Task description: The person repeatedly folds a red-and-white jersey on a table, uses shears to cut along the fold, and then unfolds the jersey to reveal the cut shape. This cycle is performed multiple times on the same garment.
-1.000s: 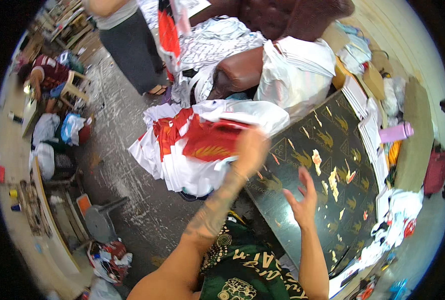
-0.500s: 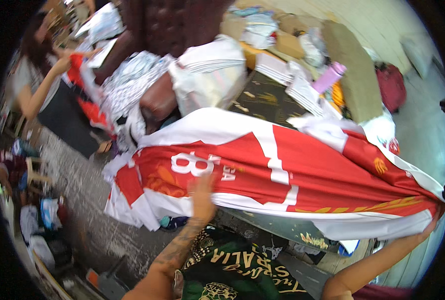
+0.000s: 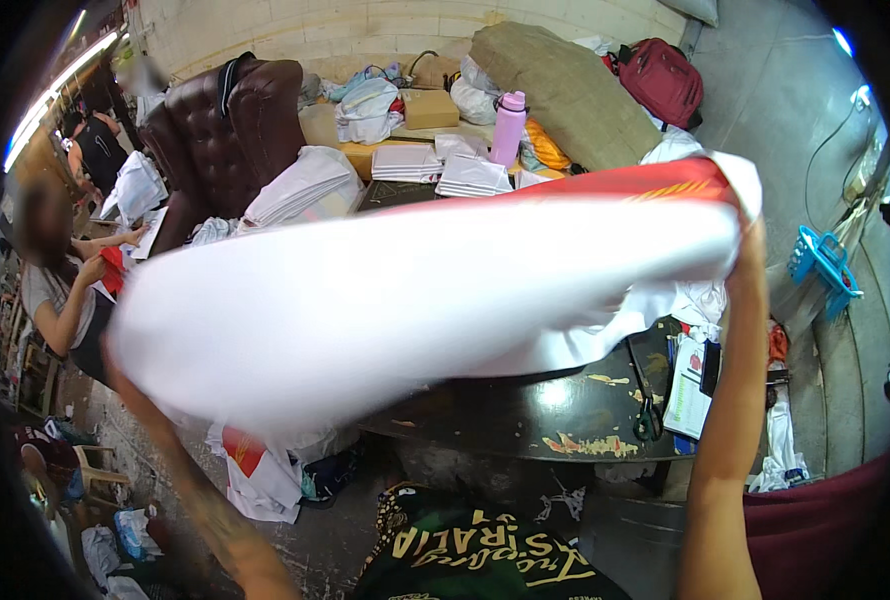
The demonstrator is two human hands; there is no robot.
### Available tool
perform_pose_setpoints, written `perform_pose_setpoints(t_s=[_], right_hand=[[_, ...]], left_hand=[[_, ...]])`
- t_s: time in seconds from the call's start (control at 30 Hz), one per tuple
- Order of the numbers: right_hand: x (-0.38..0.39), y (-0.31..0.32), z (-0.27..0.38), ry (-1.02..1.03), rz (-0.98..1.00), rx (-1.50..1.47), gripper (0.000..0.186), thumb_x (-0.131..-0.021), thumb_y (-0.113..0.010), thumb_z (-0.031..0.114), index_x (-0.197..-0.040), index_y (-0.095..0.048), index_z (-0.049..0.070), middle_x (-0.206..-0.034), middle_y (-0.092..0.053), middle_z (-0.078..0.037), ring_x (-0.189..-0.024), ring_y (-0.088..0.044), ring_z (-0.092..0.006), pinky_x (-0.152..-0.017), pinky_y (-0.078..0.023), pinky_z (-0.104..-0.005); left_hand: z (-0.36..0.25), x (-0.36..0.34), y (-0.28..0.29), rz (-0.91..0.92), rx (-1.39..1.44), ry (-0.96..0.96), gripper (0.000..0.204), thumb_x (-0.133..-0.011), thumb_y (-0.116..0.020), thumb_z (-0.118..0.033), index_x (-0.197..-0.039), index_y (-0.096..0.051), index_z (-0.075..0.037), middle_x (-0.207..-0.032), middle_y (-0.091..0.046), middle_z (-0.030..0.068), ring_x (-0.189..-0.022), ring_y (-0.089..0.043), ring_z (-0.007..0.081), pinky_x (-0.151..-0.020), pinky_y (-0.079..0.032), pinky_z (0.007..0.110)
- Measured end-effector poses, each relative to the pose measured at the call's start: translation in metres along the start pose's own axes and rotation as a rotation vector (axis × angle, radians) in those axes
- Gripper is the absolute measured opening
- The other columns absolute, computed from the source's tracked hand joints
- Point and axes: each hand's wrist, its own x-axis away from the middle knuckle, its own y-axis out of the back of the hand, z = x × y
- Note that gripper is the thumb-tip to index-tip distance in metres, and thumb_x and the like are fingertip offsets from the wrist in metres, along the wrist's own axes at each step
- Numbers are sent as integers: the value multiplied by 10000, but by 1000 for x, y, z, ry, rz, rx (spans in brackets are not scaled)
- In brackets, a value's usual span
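A wide sheet of red-and-white printed fabric [image 3: 415,300] is raised over the table, its plain white back toward me and blurred by motion. Some of the red printed side shows along its upper right edge. My right hand [image 3: 749,240] grips the right end, fingers partly hidden by the cloth. At the opposite end, my left hand [image 3: 115,362] holds the fabric's left edge, mostly covered and smeared. Beneath the sheet is a dark, worn table [image 3: 495,415]. More red-and-white fabric [image 3: 255,470] hangs low at the left of the table.
Scissors [image 3: 648,420] and a printed paper [image 3: 687,395] lie on the table's right. Behind the sheet are folded white stacks [image 3: 473,177], a pink bottle [image 3: 508,130] and a maroon tufted chair [image 3: 230,140]. A co-worker [image 3: 60,300] handles red cloth at left.
The fabric, earlier spread printed side up across the table, is now lifted with its white back showing. My left hand moved from its middle to the far left; my right hand rose.
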Motion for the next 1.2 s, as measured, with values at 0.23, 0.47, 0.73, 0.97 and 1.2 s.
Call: perform_pose_setpoints(t_s=[0.23, 0.47, 0.73, 0.97, 1.2], right_hand=[[121, 169, -205, -116, -147, 842, 388, -933, -740, 111, -1292, -622, 27, -1148, -712, -148, -1070, -669, -268, -984, -515, -378], [197, 61, -209, 42, 100, 1458, 810, -928, -778, 256, -1580, -399, -40, -1617, -436, -292, -1506, -409, -423, -1246, -298, -525], [389, -80, -200, -39, 1229, 1258, 852, -966, -577, 715, -1676, -368, 292, -1768, -210, -194, -1617, -137, -506, -1227, -137, -769], [124, -68, -289, -458, 839, 1553, 543, -1048, -539, 522, -1379, -683, 117, -1313, -717, -240, -1190, -711, -400, -1038, -539, -541], [374, -119, -202, -547, 1048, 1235, 1036, -819, -754, 695, -1691, -342, 315, -1776, -202, -182, -1608, -62, -565, -1218, -1, -796]], left_hand=[[-164, 347, 43, 1246, -410, 500, 905, -939, -610, -54, -1717, -149, -72, -1769, -182, 205, -1635, -164, 411, -1316, -152, 567], [-120, 283, -69, 1040, -223, 428, 1040, -917, -771, -417, -1725, -169, -158, -1766, -154, 220, -1619, -156, 464, -1283, -155, 652], [-67, 200, -306, 975, -731, 484, 1105, -907, -551, -846, -1725, -203, -191, -1739, -198, 295, -1615, -189, 462, -1204, -159, 793], [-98, 119, -521, 1173, -344, -5, 1114, -862, -599, -858, -1681, -339, -148, -1713, -309, 259, -1595, -270, 438, -1265, -207, 673], [-63, 133, -420, 1233, -786, 267, 1232, -811, -579, -929, -1720, -228, -175, -1741, -180, 307, -1615, -170, 487, -1275, -147, 667]])
